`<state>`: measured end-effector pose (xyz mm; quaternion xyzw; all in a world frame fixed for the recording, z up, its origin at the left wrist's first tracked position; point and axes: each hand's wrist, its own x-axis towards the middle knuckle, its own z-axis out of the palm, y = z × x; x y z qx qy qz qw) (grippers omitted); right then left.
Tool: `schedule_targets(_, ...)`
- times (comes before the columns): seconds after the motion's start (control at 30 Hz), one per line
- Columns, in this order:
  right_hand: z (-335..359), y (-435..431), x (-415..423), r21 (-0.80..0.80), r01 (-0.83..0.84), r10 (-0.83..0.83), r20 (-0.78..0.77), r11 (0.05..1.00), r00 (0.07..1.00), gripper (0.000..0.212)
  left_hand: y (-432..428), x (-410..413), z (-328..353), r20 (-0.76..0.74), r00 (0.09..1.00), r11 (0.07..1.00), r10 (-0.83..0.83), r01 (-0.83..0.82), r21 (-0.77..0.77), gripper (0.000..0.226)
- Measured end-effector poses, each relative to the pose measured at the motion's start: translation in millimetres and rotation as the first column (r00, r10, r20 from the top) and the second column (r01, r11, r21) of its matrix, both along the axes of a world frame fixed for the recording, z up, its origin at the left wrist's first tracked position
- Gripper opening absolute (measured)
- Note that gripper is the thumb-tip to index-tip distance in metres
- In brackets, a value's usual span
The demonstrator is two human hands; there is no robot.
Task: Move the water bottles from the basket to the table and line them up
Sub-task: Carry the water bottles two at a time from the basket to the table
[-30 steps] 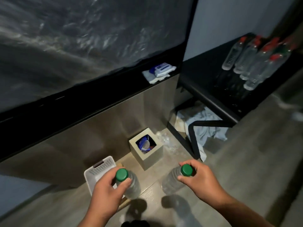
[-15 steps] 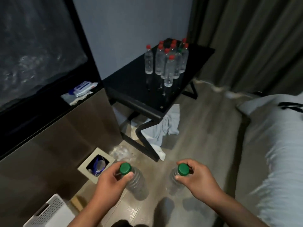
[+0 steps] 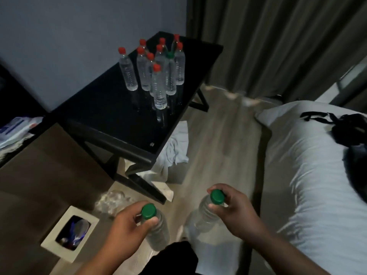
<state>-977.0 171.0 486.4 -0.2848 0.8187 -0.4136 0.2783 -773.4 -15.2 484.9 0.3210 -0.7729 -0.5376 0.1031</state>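
My left hand grips a clear water bottle with a green cap by its neck, held upright above the floor. My right hand holds a second green-capped bottle the same way. Ahead stands a black table with several clear bottles grouped on its far half, most with red caps, one with a green cap. The basket is out of view.
A small square bin sits on the floor at lower left. White cloth lies under the table. A bed with white sheets and a dark bag fills the right side. Curtains hang behind.
My view has swung right from the basket and wall panel toward the table and bed. Both hands still hold their bottles; the table now looks closer.
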Motion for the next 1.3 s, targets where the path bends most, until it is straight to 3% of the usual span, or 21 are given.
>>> schedule_targets(0.13,7.2,-16.7,-52.9,0.073,0.012,-0.011,-0.016,0.997,1.000,0.033,-28.1,-69.6,-9.3,0.020,1.000,0.995,-0.009,0.007,0.098,0.028)
schedule_targets(0.4,16.3,-27.6,-142.9,0.066,0.166,-0.164,-0.037,0.984,0.986,0.045,-80.6,-210.1,11.6,0.007,0.982,0.982,-0.191,0.191,0.007,0.012)
schedule_targets(0.53,3.1,-40.4,-192.8,0.101,0.183,-0.183,-0.015,0.978,0.983,0.033,-95.1,-265.5,10.9,-0.007,0.996,0.996,-0.086,0.086,0.031,0.017)
schedule_targets(0.63,-7.7,-57.6,-239.7,0.124,0.125,-0.129,0.021,0.984,0.991,0.033,-101.7,-295.3,-0.1,0.013,0.999,0.999,-0.032,0.032,0.024,0.048)
schedule_targets(0.73,-20.5,-80.1,-295.7,0.084,0.066,-0.069,0.036,0.994,0.997,0.031,-111.8,-327.0,-15.3,0.066,0.996,0.998,0.063,-0.065,0.023,0.058)
schedule_targets(0.93,-17.6,-129.5,-402.5,0.022,-0.045,0.044,0.045,0.999,0.998,0.035,-126.4,-409.1,-0.4,0.108,0.980,0.986,0.166,-0.165,-0.014,0.037)
schedule_targets(1.07,-0.8,-156.8,-465.8,0.004,-0.169,0.169,0.025,0.986,0.985,0.029,-143.2,-457.0,15.0,0.089,0.955,0.959,0.283,-0.282,-0.015,0.037)
schedule_targets(1.3,-7.4,-177.2,-537.2,0.042,-0.165,0.164,0.037,0.985,0.986,0.039,-171.4,-532.0,19.9,0.150,0.944,0.955,0.294,-0.297,-0.003,0.032)
